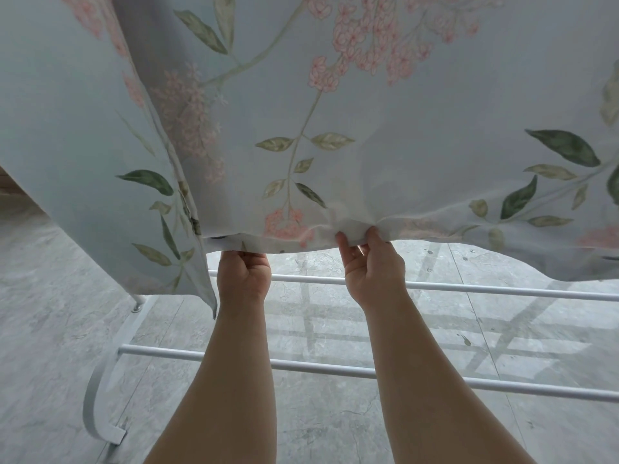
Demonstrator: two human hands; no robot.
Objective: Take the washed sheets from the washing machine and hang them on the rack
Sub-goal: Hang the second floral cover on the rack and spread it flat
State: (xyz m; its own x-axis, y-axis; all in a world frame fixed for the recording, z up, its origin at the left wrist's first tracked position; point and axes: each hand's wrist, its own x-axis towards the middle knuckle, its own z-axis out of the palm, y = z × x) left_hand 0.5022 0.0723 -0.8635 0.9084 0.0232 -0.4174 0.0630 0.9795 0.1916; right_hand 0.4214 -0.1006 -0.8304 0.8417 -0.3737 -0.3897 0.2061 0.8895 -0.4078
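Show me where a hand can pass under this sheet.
There is an open gap between the far rail and near rail, widest right of the right hand. It is crowded at the sheet hem, which the left hand and right hand grip, and further left, where fabric drapes.

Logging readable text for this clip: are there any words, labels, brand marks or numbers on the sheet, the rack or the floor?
None can be read.
The sheet carries only a print of pink flowers and green leaves. No tag shows along the hem that the left hand and the right hand grip.
The white rack and the grey floor show no lettering.
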